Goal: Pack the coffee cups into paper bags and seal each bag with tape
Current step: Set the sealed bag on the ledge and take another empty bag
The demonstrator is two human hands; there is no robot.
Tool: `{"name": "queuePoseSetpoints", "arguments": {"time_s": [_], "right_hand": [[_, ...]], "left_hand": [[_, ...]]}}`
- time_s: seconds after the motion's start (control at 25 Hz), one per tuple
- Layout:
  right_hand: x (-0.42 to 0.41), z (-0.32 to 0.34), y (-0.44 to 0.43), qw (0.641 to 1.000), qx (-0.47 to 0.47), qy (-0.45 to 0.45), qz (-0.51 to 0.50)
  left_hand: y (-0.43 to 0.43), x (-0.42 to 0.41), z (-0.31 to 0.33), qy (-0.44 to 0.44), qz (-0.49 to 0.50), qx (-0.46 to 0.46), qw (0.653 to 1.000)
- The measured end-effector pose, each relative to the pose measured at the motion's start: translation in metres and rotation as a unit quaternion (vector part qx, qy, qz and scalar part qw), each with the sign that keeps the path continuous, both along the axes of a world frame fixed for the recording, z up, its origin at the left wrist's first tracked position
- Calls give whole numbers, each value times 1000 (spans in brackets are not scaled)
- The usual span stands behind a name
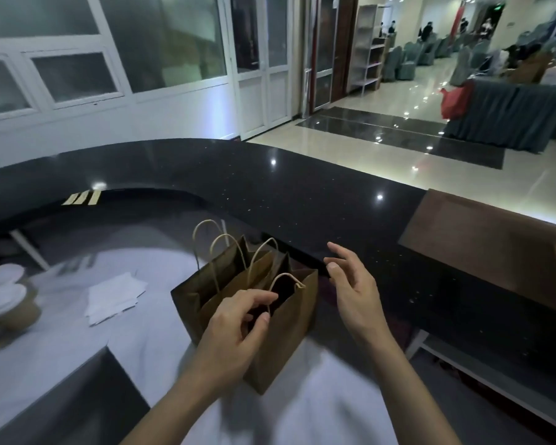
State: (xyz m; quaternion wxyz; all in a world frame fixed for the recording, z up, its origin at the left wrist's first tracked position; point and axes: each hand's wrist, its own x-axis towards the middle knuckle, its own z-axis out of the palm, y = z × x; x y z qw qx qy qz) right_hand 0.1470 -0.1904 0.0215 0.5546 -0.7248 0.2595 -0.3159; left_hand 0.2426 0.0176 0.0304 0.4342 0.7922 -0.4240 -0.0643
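Two brown paper bags stand upright on the white-covered lower counter, the near bag (289, 329) in front of the far bag (206, 284), both open at the top with twine handles up. My left hand (235, 329) pinches the near bag's front rim by its handle. My right hand (350, 290) hovers just right of the bags with fingers spread, holding nothing. Coffee cups (7, 303) with white lids sit at the far left edge. Strips of tape (82, 198) are stuck on the black countertop at the back left.
A raised, curved black countertop (302, 194) wraps behind and to the right of the bags. White paper sheets (114, 297) lie left of the bags. A brown wooden panel (488, 245) lies on the counter at the right. A shiny hall floor lies beyond.
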Motion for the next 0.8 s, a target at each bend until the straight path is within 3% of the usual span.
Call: {"name": "queuePoseSetpoints", "arguments": {"time_s": [0.2, 0.44, 0.8], "right_hand": [[21, -8, -6, 991, -104, 78, 36], [33, -19, -14, 951, -185, 221, 110], [24, -18, -13, 867, -360, 343, 36]], "left_hand": [[16, 11, -20, -35, 63, 61, 996], [22, 5, -34, -54, 77, 133, 987], [39, -3, -43, -103, 146, 152, 972]]}}
